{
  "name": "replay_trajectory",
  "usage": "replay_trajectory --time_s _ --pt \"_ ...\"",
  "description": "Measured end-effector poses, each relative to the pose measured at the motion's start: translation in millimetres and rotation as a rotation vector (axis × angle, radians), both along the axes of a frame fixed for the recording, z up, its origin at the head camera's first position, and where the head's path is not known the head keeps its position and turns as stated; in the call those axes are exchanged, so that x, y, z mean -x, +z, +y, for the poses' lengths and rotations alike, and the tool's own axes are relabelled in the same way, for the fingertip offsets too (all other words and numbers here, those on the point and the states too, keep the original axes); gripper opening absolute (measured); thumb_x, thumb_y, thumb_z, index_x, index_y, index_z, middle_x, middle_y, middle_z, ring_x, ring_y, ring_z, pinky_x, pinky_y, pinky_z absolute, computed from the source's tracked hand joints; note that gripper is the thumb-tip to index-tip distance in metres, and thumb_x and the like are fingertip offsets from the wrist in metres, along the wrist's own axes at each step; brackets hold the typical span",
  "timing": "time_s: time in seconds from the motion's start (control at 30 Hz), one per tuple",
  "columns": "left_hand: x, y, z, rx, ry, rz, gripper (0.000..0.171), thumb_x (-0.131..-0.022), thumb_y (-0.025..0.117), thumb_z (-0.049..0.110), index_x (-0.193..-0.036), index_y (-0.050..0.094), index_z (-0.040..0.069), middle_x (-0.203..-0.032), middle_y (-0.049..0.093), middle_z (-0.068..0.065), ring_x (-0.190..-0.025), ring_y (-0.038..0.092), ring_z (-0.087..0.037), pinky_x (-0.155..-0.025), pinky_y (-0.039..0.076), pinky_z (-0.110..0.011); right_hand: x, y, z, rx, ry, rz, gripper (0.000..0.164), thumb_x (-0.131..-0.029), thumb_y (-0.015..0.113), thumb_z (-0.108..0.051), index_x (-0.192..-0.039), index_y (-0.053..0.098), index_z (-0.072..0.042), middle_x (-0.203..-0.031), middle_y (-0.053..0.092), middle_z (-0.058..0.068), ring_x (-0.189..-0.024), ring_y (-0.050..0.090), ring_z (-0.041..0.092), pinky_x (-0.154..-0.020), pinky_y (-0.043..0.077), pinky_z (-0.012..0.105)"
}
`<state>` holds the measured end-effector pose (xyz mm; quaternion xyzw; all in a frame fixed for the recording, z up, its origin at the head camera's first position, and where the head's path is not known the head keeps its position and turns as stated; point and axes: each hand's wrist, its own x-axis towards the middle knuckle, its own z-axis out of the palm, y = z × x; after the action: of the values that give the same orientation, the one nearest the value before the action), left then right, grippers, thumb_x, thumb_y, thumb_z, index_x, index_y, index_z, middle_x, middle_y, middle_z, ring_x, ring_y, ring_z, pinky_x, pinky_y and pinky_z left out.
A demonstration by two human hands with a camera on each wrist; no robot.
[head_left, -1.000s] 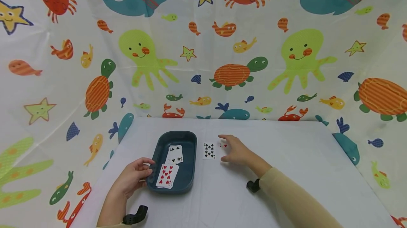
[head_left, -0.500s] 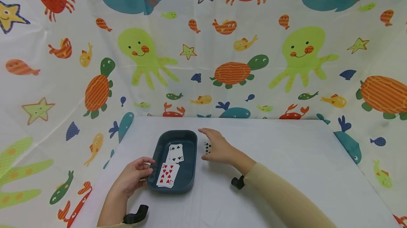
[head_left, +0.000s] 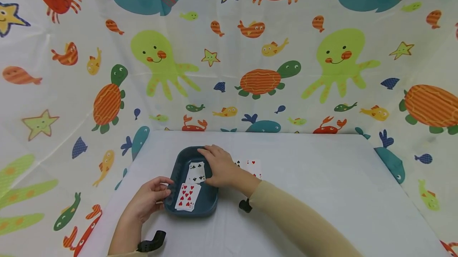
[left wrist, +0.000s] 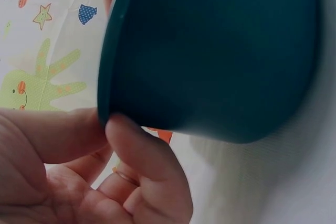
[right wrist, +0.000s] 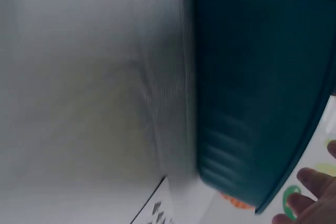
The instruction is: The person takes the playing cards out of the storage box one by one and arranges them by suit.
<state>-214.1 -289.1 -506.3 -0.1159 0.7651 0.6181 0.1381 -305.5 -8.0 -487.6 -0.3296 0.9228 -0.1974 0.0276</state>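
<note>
Tray: deep blue-green tray with rounded corners (head_left: 205,201), flat on the white worktop (head_left: 322,165).
Cards inside: white card with red hearts (head_left: 188,197) at the near end; white card with black clubs (head_left: 195,172) just beyond it.
Left grip: left hand (head_left: 152,196) pinches the left rim, thumb against fingers. Judged best light but firm, so the tray neither tips nor slides.
Right grip: right hand (head_left: 222,167) over the right rim, fingers parted; cannot tell whether they touch anything. Judged best to clear the rim, then lower gently.
Outside cards: hearts card (head_left: 253,164) and black-pipped card (head_left: 237,162), partly hidden; raised wrist advisable to avoid sweeping them.
</note>
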Motion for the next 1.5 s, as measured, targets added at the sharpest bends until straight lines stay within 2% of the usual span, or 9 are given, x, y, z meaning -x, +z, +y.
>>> replay_trajectory --time_s 0.27,0.4,0.8,1.1,1.5 --pt "0.6 -0.8 -1.4 0.025 0.001 0.004 0.034 -0.104 0.066 0.007 -0.138 0.062 0.003 -0.098 0.066 -0.007 -0.079 0.062 -0.024 -0.068 0.057 -0.034 -4.8 -4.8 -18.3 -0.086 0.032 0.055 0.102 -0.088 0.088 -0.040 -0.170 0.028 -0.026 -0.177 0.030 0.005 -0.166 0.026 0.030 -0.132 0.029 0.053" --pt "1.3 -0.4 -1.0 0.035 0.002 0.002 0.034 -0.104 0.066 0.007 -0.138 0.062 0.003 -0.099 0.066 -0.008 -0.079 0.063 -0.024 -0.068 0.057 -0.034 -5.1 -2.9 -25.8 -0.105 0.066 0.052 0.100 -0.090 0.087 -0.040 -0.170 0.030 -0.023 -0.176 0.033 0.005 -0.165 0.029 0.029 -0.133 0.029 0.049" --pt "2.8 2.2 1.5 0.028 0.001 0.007 0.034 -0.104 0.066 0.007 -0.137 0.062 0.003 -0.098 0.066 -0.007 -0.080 0.063 -0.025 -0.068 0.058 -0.032 11.3 -7.2 -42.4 -0.171 0.085 -0.004 0.093 -0.092 0.085 -0.037 -0.168 0.034 -0.025 -0.174 0.038 0.003 -0.164 0.032 0.027 -0.132 0.032 0.046" --pt "2.7 -1.2 -2.8 0.009 -0.014 -0.011 0.034 -0.104 0.066 0.007 -0.138 0.061 0.003 -0.098 0.066 -0.007 -0.080 0.063 -0.025 -0.068 0.058 -0.032 14.7 -14.0 -53.9 -0.283 0.057 0.032 0.090 -0.091 0.085 -0.041 -0.167 0.038 -0.027 -0.168 0.047 -0.001 -0.157 0.040 0.022 -0.128 0.038 0.043" --pt "2.1 -2.5 -3.2 -0.006 -0.018 -0.012 0.034 -0.104 0.066 0.008 -0.137 0.061 0.003 -0.098 0.065 -0.006 -0.080 0.062 -0.025 -0.069 0.059 -0.031 19.1 -18.8 -58.4 -0.332 0.016 0.016 0.087 -0.089 0.085 -0.048 -0.163 0.044 -0.028 -0.161 0.055 -0.002 -0.148 0.050 0.021 -0.124 0.043 0.043"
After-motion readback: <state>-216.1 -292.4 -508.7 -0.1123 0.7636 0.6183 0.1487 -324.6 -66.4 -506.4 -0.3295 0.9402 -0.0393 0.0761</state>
